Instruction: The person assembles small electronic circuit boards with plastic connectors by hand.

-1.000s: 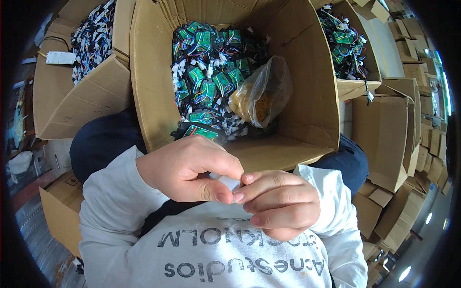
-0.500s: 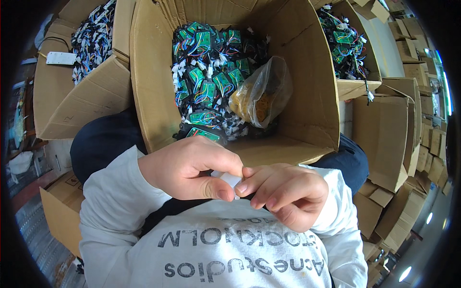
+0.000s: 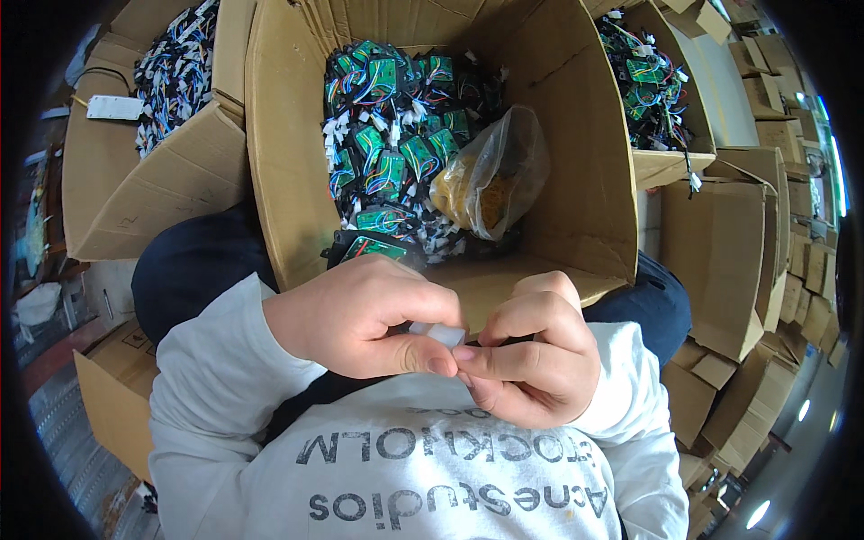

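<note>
My left hand (image 3: 360,315) and my right hand (image 3: 531,360) meet close to my chest, fingertips touching. Between thumbs and forefingers they pinch a small white plastic connector (image 3: 439,334), mostly hidden by the fingers. A green circuit board with coloured wires (image 3: 371,247) peeks out just above my left hand; whether it hangs from the connector I cannot tell. Both hands sit just in front of the near wall of a large open cardboard box (image 3: 288,180) on my lap.
The box holds several green circuit boards with wires (image 3: 396,135) and a clear plastic bag of yellow parts (image 3: 486,180). An open box of wire bundles (image 3: 171,81) stands at the left, another with boards (image 3: 652,81) at the right. Stacked cardboard cartons (image 3: 774,234) fill the right side.
My right hand has turned and closed further, its fingers curling under, while the left hand's thumb presses against it. Both hands stay in the same place.
</note>
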A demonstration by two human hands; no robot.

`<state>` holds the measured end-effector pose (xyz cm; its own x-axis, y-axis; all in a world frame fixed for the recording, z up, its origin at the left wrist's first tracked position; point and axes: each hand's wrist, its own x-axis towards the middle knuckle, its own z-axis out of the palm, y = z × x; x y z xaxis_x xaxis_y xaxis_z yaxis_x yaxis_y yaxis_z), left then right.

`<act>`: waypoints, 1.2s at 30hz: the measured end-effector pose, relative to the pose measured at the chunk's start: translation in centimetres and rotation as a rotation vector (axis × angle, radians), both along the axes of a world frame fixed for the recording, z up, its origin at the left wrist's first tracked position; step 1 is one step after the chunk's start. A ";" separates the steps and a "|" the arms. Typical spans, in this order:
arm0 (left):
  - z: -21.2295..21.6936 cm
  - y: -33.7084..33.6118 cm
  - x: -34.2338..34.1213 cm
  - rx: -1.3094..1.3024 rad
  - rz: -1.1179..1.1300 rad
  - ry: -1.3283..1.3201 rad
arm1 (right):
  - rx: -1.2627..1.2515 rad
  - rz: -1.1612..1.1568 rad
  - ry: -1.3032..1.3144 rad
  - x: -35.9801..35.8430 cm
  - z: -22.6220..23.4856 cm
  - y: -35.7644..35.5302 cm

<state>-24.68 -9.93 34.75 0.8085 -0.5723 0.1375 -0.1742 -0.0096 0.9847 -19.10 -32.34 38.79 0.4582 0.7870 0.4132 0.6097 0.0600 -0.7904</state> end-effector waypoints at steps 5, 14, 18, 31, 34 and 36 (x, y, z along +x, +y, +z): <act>0.1 -0.1 0.0 0.084 0.044 -0.098 | -0.063 0.027 0.125 0.6 0.5 0.0; 0.4 -0.2 0.1 0.117 0.129 -0.191 | -0.094 -0.056 0.499 2.3 0.8 -1.1; 0.4 0.0 -0.3 0.056 0.144 -0.077 | 0.003 0.116 0.156 3.7 0.6 -1.2; 1.1 0.3 -0.7 -0.422 0.033 0.513 | 0.065 0.285 -0.686 1.5 0.3 -0.1; 1.0 0.2 -0.6 -0.296 0.029 0.352 | 0.133 0.305 -0.669 1.4 0.1 -0.1; 1.1 0.4 -0.4 -0.303 -0.007 0.362 | 0.144 0.290 -0.707 1.2 0.1 -0.3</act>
<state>-25.03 -9.53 35.89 0.8316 -0.5553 0.0089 0.1821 0.2877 0.9403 -17.91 -32.66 38.89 -0.1682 0.7518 0.6376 0.9106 0.3662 -0.1916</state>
